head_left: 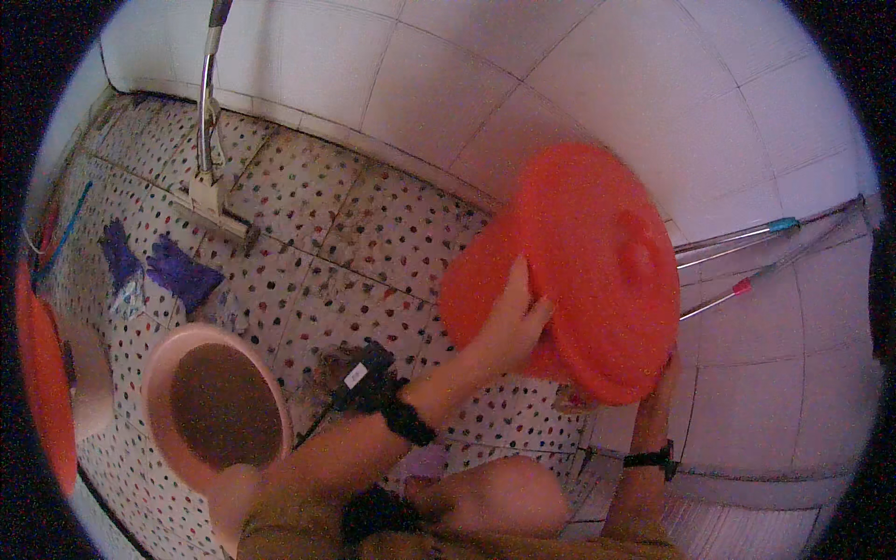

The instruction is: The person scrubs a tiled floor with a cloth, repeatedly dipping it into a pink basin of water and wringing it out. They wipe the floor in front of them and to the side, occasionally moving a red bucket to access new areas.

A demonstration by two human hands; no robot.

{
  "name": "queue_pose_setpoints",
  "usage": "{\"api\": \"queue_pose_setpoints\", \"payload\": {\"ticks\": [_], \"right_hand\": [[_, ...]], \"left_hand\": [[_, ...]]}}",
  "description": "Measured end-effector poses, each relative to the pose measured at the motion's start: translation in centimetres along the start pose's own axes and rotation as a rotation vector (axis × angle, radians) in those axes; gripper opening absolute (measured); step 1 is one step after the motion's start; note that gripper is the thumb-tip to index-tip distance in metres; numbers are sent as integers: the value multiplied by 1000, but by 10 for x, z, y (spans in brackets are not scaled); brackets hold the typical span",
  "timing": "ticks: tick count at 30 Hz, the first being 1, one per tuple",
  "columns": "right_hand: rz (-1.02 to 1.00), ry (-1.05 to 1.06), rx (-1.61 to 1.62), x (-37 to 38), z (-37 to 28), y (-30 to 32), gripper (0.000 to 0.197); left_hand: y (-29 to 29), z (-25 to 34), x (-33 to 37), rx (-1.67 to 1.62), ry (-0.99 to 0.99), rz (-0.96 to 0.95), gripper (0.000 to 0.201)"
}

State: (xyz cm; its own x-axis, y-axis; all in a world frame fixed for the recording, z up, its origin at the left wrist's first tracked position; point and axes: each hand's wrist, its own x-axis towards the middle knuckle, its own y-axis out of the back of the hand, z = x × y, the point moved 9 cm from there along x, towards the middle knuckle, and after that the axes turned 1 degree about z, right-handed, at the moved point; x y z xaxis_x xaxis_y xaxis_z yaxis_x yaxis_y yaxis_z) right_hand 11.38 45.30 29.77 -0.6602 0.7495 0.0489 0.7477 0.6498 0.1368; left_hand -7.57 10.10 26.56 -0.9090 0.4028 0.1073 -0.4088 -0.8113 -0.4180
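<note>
A large red plastic bucket (483,287) with a round red lid (597,252) stands tilted in front of me, close to the tiled wall. The lid's domed knob (640,254) faces right. My left hand (511,322) is closed on the lid's near left edge, where it meets the bucket's side. My right hand (661,378) grips the lid's lower right edge, its fingers partly hidden behind the rim. Black bands show on both wrists. Whether the lid is seated on the bucket, I cannot tell.
A pink basin (157,387) with dark water stands at the lower left. Purple rubber gloves (182,271) lie beyond it, beside a squeegee mop (210,201). Metal poles (737,233) lean behind the bucket. Another red object (45,383) is at the left rim. The floor is spotted tile.
</note>
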Motion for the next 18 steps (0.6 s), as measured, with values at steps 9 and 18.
{"api": "queue_pose_setpoints", "payload": {"ticks": [9,18], "right_hand": [[18,14,-39,-18,8,-3,49],[20,6,-30,-27,11,1,44]], "left_hand": [[19,10,70,-46,12,-225,61],[19,-5,85,-382,53,-235,55]]}}
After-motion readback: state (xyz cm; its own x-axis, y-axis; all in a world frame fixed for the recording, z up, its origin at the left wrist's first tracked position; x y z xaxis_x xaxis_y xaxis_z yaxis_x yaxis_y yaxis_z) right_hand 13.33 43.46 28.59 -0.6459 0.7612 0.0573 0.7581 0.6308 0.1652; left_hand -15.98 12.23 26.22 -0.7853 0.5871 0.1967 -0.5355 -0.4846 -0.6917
